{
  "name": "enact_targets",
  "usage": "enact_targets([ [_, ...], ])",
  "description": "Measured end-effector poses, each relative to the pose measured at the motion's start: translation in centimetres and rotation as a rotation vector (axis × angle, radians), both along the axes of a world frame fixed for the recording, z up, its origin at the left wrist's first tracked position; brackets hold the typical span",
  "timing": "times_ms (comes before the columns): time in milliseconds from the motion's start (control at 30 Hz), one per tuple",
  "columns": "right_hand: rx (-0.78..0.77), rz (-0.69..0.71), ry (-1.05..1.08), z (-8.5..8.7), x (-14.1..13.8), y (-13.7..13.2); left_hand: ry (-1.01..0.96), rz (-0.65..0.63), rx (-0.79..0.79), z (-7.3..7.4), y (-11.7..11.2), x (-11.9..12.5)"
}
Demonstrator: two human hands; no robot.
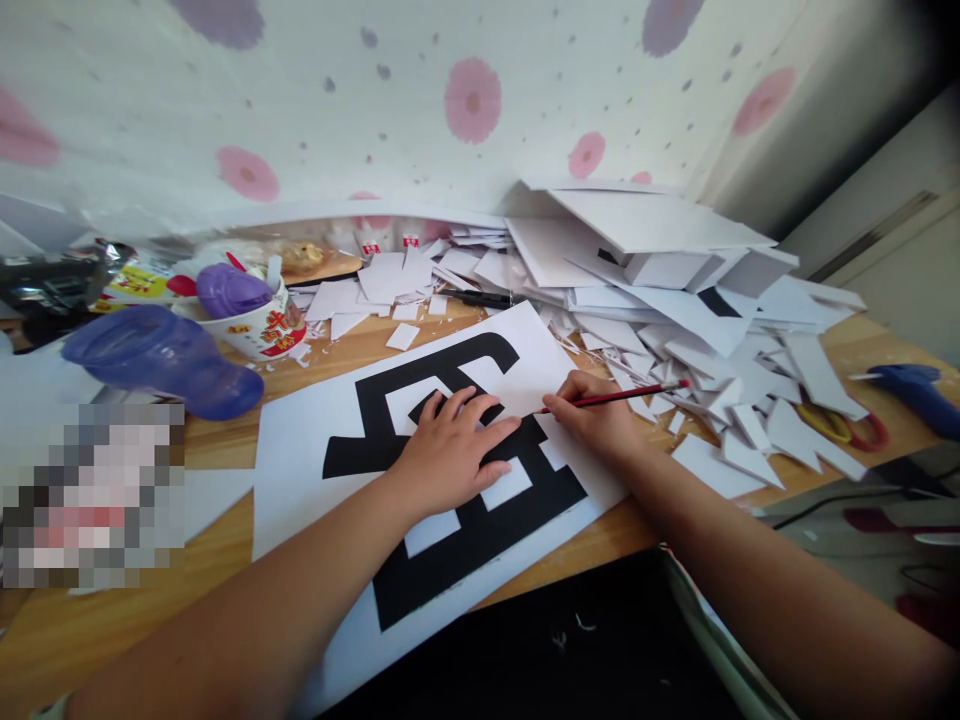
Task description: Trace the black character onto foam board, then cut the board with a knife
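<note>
A large black cut-out character [420, 560] lies flat on a white sheet [300, 420] on the wooden table. My left hand [454, 455] rests on the character with its fingers spread, pressing near its middle. In my right hand [596, 415] is a red pencil [630, 394], pinched close to its point. The pencil tip meets the white sheet beside the right edge of the black shape, just past my left fingertips. Part of the character is hidden under my left hand.
White board offcuts [720, 400] pile up at the right and back, below a stacked white board structure [645, 225]. A blue glue gun [915, 390] and scissors [844, 425] lie far right. At left are a purple-blue bottle [157, 350] and a paper noodle bowl [262, 330].
</note>
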State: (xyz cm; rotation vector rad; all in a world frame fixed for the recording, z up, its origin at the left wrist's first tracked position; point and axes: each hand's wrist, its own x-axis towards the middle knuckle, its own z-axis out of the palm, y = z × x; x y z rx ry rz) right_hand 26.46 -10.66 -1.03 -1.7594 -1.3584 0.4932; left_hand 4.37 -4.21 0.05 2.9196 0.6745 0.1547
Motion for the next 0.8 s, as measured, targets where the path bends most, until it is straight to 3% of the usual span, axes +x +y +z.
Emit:
enact_targets([
  [800, -0.015, 0.108, 0.210, 0.07, 0.68, -0.57, 0.027, 0.015, 0.003, -0.10, 0.15, 0.07],
])
